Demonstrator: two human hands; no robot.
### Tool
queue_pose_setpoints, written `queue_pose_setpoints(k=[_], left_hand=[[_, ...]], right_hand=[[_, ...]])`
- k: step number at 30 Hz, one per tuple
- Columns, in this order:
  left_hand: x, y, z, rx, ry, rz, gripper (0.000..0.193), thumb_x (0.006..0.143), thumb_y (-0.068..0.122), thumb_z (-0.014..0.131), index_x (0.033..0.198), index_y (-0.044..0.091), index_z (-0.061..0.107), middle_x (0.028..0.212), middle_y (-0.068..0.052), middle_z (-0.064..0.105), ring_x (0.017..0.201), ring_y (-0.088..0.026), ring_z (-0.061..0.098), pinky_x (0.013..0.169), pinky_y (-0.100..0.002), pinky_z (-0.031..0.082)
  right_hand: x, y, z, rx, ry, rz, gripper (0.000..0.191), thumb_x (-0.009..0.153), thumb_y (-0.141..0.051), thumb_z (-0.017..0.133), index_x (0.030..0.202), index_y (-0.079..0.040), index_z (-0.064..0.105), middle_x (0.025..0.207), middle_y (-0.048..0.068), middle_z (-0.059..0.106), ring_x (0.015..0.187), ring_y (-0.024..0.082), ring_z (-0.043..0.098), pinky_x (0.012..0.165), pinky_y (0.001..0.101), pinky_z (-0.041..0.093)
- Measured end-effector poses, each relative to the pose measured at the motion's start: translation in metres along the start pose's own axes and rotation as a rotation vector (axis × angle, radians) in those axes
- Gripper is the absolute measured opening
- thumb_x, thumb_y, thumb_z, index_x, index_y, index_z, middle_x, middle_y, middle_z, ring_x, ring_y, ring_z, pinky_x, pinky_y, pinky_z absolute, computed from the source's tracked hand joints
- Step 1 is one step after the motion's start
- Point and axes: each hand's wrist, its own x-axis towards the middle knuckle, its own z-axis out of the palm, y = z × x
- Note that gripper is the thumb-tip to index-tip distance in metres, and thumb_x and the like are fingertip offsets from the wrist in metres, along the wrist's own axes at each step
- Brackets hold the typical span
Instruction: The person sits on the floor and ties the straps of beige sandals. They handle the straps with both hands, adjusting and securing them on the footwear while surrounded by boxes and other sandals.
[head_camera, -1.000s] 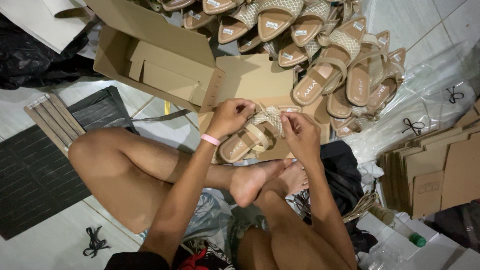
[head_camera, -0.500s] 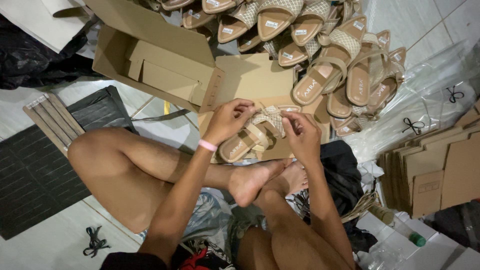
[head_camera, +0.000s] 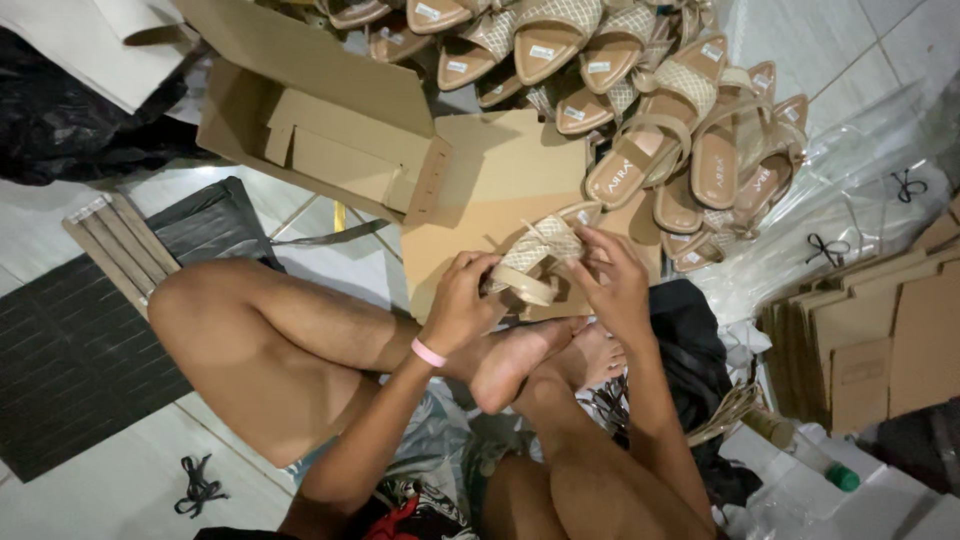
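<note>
I sit cross-legged on a tiled floor and hold a beige woven-strap sandal (head_camera: 533, 256) with both hands above my feet. My left hand (head_camera: 462, 302), with a pink band on its wrist, grips the sandal's sole from the left. My right hand (head_camera: 612, 283) pinches the sandal's strap end from the right. Under the sandal lies a flat sheet of brown cardboard (head_camera: 490, 175).
A pile of matching beige sandals (head_camera: 660, 110) spreads across the top. An open cardboard box (head_camera: 310, 130) stands at the upper left. Flat cardboard pieces (head_camera: 880, 340) are stacked at right, clear plastic bags (head_camera: 860, 190) above them. A dark mat (head_camera: 70, 350) lies left.
The sandal has been turned in my hands, from lying flat with the insole up to tilted on its side. My left hand shifted lower onto the sole.
</note>
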Motion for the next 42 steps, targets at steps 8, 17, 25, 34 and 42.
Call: queue_pose_setpoints(k=[8, 17, 25, 34, 42], left_hand=[[0.006, 0.016, -0.007, -0.072, -0.008, 0.057, 0.045, 0.075, 0.006, 0.080, 0.118, -0.001, 0.067, 0.108, -0.015, 0.062, 0.100, -0.030, 0.064, 0.087, -0.038, 0.053], [-0.003, 0.012, 0.003, -0.070, 0.056, 0.117, 0.045, 0.076, -0.008, 0.069, 0.121, -0.003, 0.064, 0.115, -0.017, 0.059, 0.106, -0.033, 0.064, 0.090, -0.038, 0.053], [-0.015, 0.020, 0.016, -0.045, 0.169, 0.076, 0.049, 0.074, -0.014, 0.064, 0.120, 0.001, 0.067, 0.113, -0.016, 0.060, 0.108, -0.035, 0.064, 0.092, -0.039, 0.052], [-0.014, 0.020, 0.014, -0.033, 0.168, 0.112, 0.051, 0.073, -0.016, 0.058, 0.120, 0.001, 0.066, 0.114, -0.017, 0.061, 0.110, -0.036, 0.063, 0.095, -0.040, 0.052], [-0.004, 0.010, 0.012, -0.032, 0.159, 0.074, 0.042, 0.079, -0.011, 0.063, 0.119, 0.000, 0.068, 0.113, -0.016, 0.061, 0.106, -0.033, 0.064, 0.093, -0.039, 0.054]], right_hand=[[-0.012, -0.021, 0.004, -0.398, 0.239, -0.306, 0.022, 0.088, -0.006, 0.085, 0.108, -0.007, 0.075, 0.121, 0.012, 0.063, 0.112, 0.028, 0.066, 0.094, 0.0392, 0.055], [-0.012, -0.028, 0.025, -0.416, 0.293, -0.237, 0.015, 0.090, -0.009, 0.082, 0.104, -0.007, 0.078, 0.124, 0.014, 0.064, 0.119, 0.032, 0.062, 0.098, 0.0409, 0.053], [-0.003, -0.001, -0.003, -0.444, 0.041, 0.025, 0.025, 0.084, -0.022, 0.082, 0.089, 0.002, 0.076, 0.121, 0.019, 0.064, 0.117, 0.034, 0.061, 0.097, 0.0389, 0.049], [0.010, 0.028, -0.006, -0.330, -0.020, 0.156, 0.032, 0.080, -0.032, 0.086, 0.087, -0.002, 0.080, 0.108, 0.017, 0.067, 0.106, 0.029, 0.065, 0.094, 0.0357, 0.049], [0.006, 0.015, 0.013, -0.354, 0.227, 0.146, 0.039, 0.073, -0.031, 0.095, 0.078, 0.000, 0.073, 0.106, 0.014, 0.065, 0.095, 0.026, 0.066, 0.078, 0.0346, 0.051]])
